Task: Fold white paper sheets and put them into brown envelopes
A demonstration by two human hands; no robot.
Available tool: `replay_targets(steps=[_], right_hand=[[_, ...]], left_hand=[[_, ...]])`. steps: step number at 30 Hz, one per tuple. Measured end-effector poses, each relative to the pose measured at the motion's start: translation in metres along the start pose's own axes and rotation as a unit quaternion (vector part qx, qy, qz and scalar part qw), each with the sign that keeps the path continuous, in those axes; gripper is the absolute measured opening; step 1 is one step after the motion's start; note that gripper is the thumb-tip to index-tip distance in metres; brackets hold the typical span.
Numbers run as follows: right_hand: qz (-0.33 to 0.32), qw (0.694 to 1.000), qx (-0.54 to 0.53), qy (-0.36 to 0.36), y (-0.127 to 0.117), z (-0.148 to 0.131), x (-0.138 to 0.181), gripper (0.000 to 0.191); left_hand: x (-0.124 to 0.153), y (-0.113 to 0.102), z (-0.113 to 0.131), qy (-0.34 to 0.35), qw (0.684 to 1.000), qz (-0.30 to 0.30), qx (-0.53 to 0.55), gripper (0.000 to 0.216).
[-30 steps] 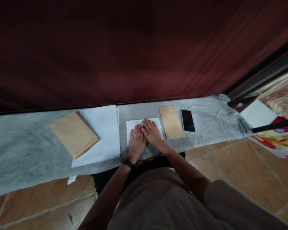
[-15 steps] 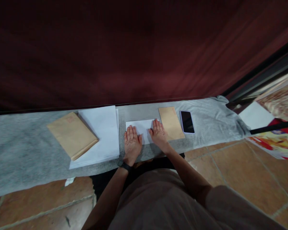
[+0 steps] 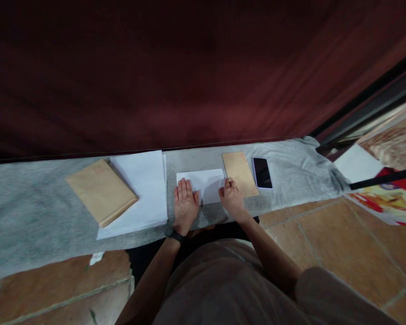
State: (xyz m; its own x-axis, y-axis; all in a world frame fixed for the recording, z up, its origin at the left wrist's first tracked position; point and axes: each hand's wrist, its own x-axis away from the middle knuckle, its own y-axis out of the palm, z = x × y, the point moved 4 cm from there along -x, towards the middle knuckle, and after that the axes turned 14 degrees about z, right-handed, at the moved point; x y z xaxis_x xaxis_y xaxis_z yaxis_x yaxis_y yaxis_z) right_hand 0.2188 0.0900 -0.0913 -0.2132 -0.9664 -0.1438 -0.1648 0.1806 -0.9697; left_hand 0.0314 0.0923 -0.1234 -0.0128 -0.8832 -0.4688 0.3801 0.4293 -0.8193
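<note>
White paper (image 3: 212, 188), one piece, looks folded, flat on grey cloth (image 3: 297, 169), long axis left-right, between both hands. Left hand (image 3: 185, 203) spread flat, palm down over its left end; right hand (image 3: 232, 199) at its right edge, fingers curled, can't tell if pinching anything. Both about equally near. Right hand also overlaps the single brown envelope (image 3: 245, 174); one phone (image 3: 263, 174) just beyond. Far left: one bundle of brown envelopes (image 3: 99, 192), partly atop one white sheet stack (image 3: 152, 185); pieces in each uncountable.
</note>
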Motion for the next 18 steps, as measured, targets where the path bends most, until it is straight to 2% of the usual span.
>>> replay_targets(steps=[3, 10, 14, 18], right_hand=[[0.005, 1.000, 0.002, 0.025, -0.001, 0.001, -0.001, 0.048], [0.014, 0.989, -0.143, 0.047, 0.006, 0.014, -0.011, 0.025], [-0.047, 0.947, -0.301, 0.102, 0.013, 0.016, -0.009, 0.010], [-0.074, 0.906, -0.395, 0.132, 0.009, 0.010, -0.011, 0.020]], left_hand=[[0.000, 0.001, -0.001, -0.007, 1.000, 0.002, 0.017, 0.064], [0.001, -0.002, -0.003, -0.012, 0.998, 0.016, 0.065, 0.062], [0.001, -0.006, -0.008, -0.009, 0.993, 0.015, 0.119, 0.059], [0.003, -0.014, -0.009, -0.006, 0.980, 0.000, 0.198, 0.061]])
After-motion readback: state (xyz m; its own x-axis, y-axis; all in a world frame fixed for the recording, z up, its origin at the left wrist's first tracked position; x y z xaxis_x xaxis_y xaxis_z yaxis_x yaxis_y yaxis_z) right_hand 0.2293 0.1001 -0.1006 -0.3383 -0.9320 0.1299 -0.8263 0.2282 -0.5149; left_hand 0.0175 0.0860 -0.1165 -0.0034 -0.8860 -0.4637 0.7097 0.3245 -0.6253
